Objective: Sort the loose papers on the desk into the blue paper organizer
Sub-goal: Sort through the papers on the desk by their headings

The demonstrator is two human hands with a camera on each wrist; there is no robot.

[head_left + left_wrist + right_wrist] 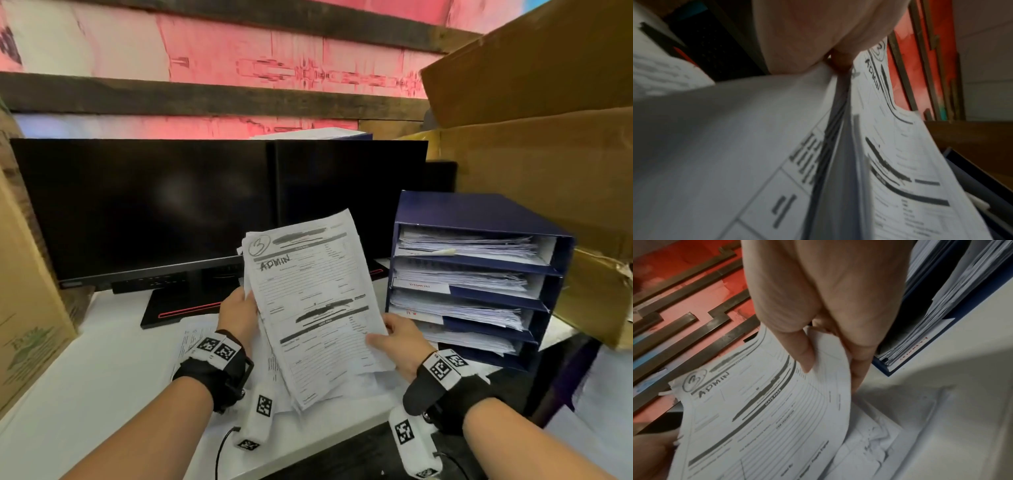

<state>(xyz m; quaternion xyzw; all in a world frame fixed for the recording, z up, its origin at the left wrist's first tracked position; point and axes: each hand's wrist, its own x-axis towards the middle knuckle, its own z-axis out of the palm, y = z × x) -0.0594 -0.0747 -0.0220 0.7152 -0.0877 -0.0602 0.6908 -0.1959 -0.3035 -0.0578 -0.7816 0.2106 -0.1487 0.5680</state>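
step: picking the slot for the top sheet, I reckon | grip: left hand [238, 313] clamps the paper stack [313, 308] at its left edge, right hand [399, 339] pinches the "ADMIN" form's [756, 410] right edge | blue paper organizer [555, 260] sits just right of the right grip, trays already stuffed | next: peel that sheet off, slide it in flat | paper's crumpled, floppy
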